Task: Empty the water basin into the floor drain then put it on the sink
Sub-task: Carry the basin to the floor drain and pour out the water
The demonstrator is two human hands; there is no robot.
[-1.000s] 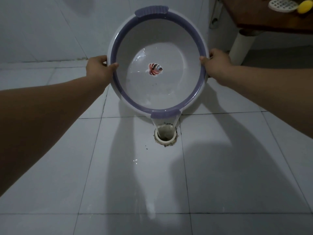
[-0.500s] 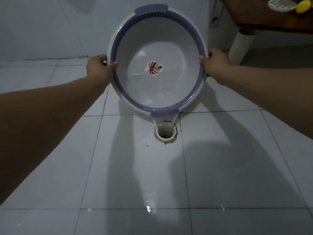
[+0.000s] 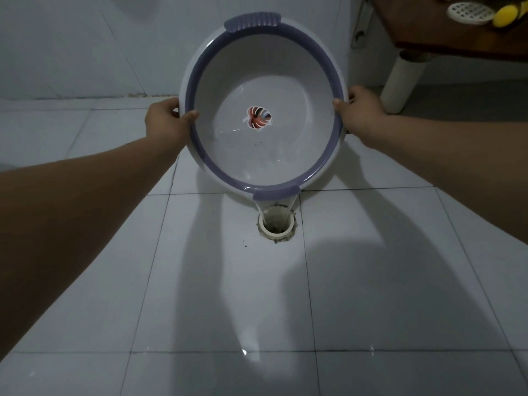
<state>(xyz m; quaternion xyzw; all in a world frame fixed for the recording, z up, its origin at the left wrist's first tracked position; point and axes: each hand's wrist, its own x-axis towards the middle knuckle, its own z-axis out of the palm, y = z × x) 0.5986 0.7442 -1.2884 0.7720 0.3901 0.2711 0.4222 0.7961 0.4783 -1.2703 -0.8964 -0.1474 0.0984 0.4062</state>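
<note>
The basin (image 3: 265,144) is tilted steeply above the drain (image 3: 276,225), water running off its lower lip into the hole; the left hand (image 3: 167,121) grips its left rim, thumb inside. The right hand (image 3: 361,110) grips the rim opposite.

**Two bare forearms, nothing worn**

The person's left forearm (image 3: 85,212) enters from about 8 o'clock, unsleeved from the frame edge to the left hand (image 3: 167,122). The right forearm (image 3: 457,155) enters from about 3 o'clock, equally unsleeved, ending at the right hand (image 3: 361,111). No watch, ring, bracelet or glove shows on either.
</note>
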